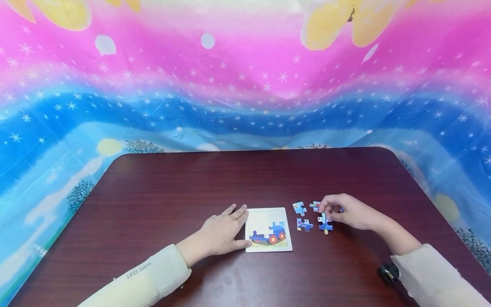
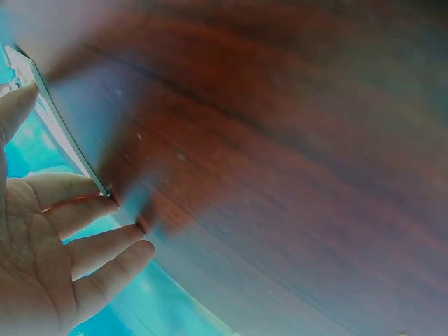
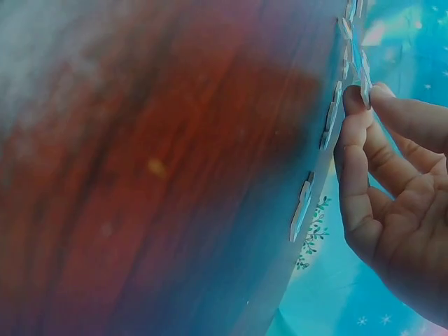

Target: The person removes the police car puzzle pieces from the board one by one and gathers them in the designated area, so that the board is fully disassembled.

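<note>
Beside the white square puzzle tray (image 1: 268, 250), the right hand (image 1: 349, 211) pinches a thin pale jigsaw piece (image 3: 366, 77); the left hand (image 1: 220, 232), fingers extended, touches the tray. Apparent step: picking up; next likely calls for alignment.

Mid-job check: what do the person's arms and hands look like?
The left hand and right hand are bare, without gloves. The left sleeve and right sleeve are pale cream and loose-fitting. Dark lettering on the left sleeve seems to start "Lets". A small black object shows by the right sleeve; whether it is worn is unclear.
</note>
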`<state>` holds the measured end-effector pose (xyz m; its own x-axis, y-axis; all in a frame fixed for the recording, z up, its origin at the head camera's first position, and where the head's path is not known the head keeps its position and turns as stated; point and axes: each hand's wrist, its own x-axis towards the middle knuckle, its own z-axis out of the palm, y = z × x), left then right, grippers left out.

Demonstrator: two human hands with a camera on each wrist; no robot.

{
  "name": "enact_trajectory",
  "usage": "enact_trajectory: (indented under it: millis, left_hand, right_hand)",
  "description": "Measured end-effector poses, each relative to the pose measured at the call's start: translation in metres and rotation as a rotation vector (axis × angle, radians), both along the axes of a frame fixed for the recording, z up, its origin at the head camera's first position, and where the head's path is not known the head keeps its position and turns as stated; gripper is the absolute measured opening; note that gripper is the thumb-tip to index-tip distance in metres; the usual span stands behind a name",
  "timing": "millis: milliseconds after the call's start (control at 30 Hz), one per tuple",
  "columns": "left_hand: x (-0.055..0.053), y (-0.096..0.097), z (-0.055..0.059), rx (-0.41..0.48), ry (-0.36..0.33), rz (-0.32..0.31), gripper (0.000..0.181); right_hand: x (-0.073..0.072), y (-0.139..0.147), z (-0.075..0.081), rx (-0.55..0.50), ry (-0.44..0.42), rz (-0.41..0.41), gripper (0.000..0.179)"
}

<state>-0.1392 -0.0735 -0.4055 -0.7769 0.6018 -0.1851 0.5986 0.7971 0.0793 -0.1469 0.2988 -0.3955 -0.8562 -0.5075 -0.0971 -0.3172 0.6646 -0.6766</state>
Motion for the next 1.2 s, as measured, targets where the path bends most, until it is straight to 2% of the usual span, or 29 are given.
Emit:
enact_trajectory:
  millis: [333, 600, 900, 1200]
  left_hand:
    - [0.0, 0.0, 0.001, 0.001, -0.001, 0.005, 0.082]
    - [0.0, 0.0, 0.0, 0.001, 0.001, -0.002, 0.083]
    - [0.0, 0.0, 0.001, 0.001, 0.005, -0.009, 0.083]
    - [-0.001, 0.0, 0.0, 0.003, -0.002, -0.001, 0.083]
  right_hand:
    - [-0.003, -0.003, 0.001, 0.024, 0.042, -0.013, 0.013]
    - [-0.007, -0.025, 0.003, 0.025, 0.034, 0.003, 0.013]
    - [-0.014, -0.059, 0.005, 0.015, 0.048, 0.101, 0.015]
    - [-0.016, -0.094, 0.002, 0.036, 0.056, 0.193, 0.017]
